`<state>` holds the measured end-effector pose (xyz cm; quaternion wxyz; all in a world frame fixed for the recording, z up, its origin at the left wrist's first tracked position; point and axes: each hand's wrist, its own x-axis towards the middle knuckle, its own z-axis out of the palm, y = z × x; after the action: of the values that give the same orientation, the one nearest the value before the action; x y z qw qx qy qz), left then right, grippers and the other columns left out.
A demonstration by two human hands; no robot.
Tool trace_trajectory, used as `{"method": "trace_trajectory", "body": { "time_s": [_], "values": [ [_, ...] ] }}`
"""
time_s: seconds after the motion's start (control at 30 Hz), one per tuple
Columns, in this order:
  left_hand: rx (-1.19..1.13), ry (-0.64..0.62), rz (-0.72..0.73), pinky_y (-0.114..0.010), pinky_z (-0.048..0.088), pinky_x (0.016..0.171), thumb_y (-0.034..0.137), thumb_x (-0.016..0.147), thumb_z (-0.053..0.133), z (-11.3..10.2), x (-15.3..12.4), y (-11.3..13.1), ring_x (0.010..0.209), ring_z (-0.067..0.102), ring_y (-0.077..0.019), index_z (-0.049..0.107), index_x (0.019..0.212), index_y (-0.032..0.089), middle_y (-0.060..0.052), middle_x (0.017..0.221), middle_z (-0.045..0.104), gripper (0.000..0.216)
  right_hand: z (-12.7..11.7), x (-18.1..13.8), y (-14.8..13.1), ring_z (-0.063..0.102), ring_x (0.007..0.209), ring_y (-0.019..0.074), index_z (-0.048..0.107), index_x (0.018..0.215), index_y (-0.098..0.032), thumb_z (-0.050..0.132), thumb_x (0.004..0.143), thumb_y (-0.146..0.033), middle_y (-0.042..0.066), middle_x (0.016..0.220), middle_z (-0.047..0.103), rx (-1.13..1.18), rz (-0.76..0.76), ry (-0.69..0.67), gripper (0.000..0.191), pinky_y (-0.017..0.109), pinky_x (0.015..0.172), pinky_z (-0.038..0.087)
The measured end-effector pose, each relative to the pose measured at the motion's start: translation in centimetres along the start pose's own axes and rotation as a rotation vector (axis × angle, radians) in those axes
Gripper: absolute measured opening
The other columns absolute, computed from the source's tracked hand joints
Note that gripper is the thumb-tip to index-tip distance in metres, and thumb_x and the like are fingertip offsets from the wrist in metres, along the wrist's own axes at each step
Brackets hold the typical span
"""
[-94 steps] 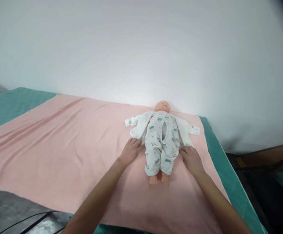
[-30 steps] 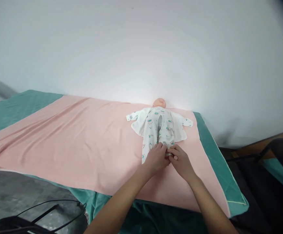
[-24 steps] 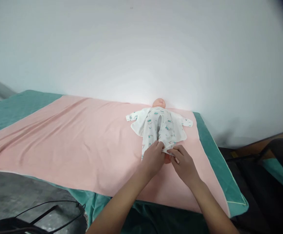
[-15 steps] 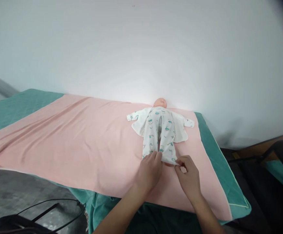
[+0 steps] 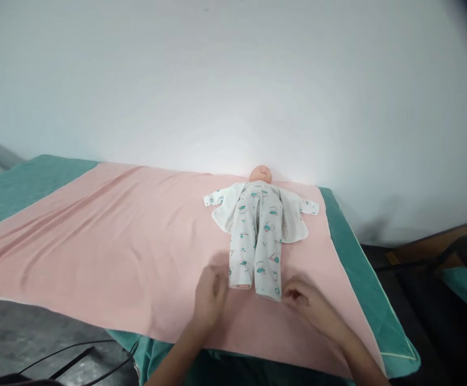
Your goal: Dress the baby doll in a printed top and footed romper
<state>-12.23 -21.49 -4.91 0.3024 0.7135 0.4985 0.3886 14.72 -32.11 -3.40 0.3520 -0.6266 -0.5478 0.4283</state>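
A baby doll (image 5: 261, 174) lies on its back on a pink sheet (image 5: 117, 236), head toward the wall. It wears a white romper (image 5: 257, 236) with teal prints; both trouser legs are pulled straight and the jacket flaps are spread to the sides. My left hand (image 5: 209, 297) is on the sheet just left of the left trouser leg's hem and is smeared by motion. My right hand (image 5: 308, 305) lies just right of the right leg's hem, apart from it. Its fingers look curled but blurred.
The pink sheet covers a teal mattress (image 5: 362, 268), whose edge shows on the right and at the far left. A white wall stands right behind the doll's head. Black cables (image 5: 76, 359) lie on the grey floor at lower left. A dark chair (image 5: 458, 257) is at right.
Both hands have let go of the romper's leg hems and drawn back toward me, the left to the left and the right to the right. The legs now lie longer and straighter.
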Motion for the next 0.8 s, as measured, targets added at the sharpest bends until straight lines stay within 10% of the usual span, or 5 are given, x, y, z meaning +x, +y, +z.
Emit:
{"method": "trace_trajectory", "body": {
  "time_s": [0.13, 0.27, 0.57, 0.8],
  "values": [
    [-0.643, 0.185, -0.538, -0.034, 0.052, 0.092, 0.028, 0.085, 0.065, -1.2, 6.4, -1.6, 0.103, 0.064, -0.0192, 0.060, 0.105, 0.018, -0.009, 0.112, 0.067, 0.023, -3.9, 4.2, 2.6, 0.060, 0.096, 0.0217, 0.062, 0.098, -0.020, 0.057, 0.083, -0.047, 0.006, 0.101, 0.066, 0.133, 0.177, 0.559, 0.031, 0.032, 0.086, 0.046],
    [-1.054, 0.232, -0.628, -0.035, 0.050, 0.102, 0.017, 0.080, 0.070, -0.5, 12.4, -2.8, 0.110, 0.064, -0.0203, 0.060, 0.100, 0.016, -0.011, 0.110, 0.069, 0.022, -7.2, 10.2, 5.0, 0.062, 0.095, 0.0242, 0.059, 0.115, -0.013, 0.058, 0.078, -0.049, 0.014, 0.112, 0.065, -0.059, 0.247, 0.866, 0.052, 0.034, 0.084, 0.048],
    [-1.013, 0.110, -0.618, -0.026, 0.056, 0.077, 0.023, 0.072, 0.076, 2.6, 19.6, -3.9, 0.074, 0.066, -0.0126, 0.064, 0.097, 0.013, -0.006, 0.085, 0.069, 0.029, -10.0, 19.4, 4.9, 0.039, 0.119, 0.0405, 0.064, 0.086, -0.017, 0.069, 0.063, -0.053, 0.020, 0.126, 0.049, -0.460, 0.286, 0.830, 0.043, 0.054, 0.098, 0.032],
    [-0.565, 0.012, -0.522, -0.024, 0.046, 0.059, 0.037, 0.070, 0.073, 3.9, 19.8, -2.8, 0.060, 0.057, -0.0113, 0.059, 0.116, 0.015, 0.001, 0.074, 0.060, 0.053, -10.0, 17.4, 5.8, 0.061, 0.079, 0.0251, 0.062, 0.077, -0.019, 0.064, 0.065, -0.045, 0.006, 0.081, 0.064, -0.021, 0.255, 0.654, 0.029, 0.040, 0.075, 0.049]
  ]
}}
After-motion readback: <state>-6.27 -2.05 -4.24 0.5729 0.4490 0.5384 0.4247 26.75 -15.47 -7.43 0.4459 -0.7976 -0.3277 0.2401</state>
